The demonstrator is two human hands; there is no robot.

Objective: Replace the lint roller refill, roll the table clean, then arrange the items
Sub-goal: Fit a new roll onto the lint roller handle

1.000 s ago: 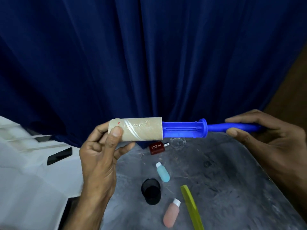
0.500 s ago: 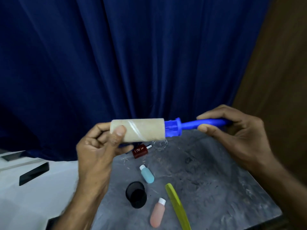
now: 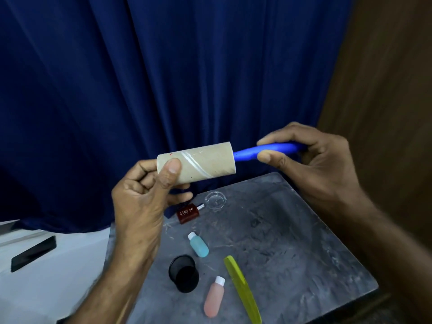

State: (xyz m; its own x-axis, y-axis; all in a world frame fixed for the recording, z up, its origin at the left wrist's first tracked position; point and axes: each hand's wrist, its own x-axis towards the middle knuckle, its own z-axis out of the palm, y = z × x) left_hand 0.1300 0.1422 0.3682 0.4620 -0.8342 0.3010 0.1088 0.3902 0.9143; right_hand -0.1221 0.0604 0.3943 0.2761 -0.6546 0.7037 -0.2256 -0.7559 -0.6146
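A: Checking occlusion: what is hidden?
B: The blue handle [image 3: 247, 153] is partly covered by the right hand [image 3: 311, 164], closed around it. The roller core is hidden inside the cardboard refill tube [image 3: 198, 163].
A: Left hand [image 3: 142, 199]?
B: Curled shut on the tube's left end, thumb on front. Both items are held above the grey table [image 3: 292, 242].

the right half of the grey marbled table [image 3: 292, 242] lies open for a hand. its left part is crowded (black round cup [image 3: 183, 273], small blue bottle [image 3: 198, 245], yellow-green plastic comb [image 3: 242, 288]).
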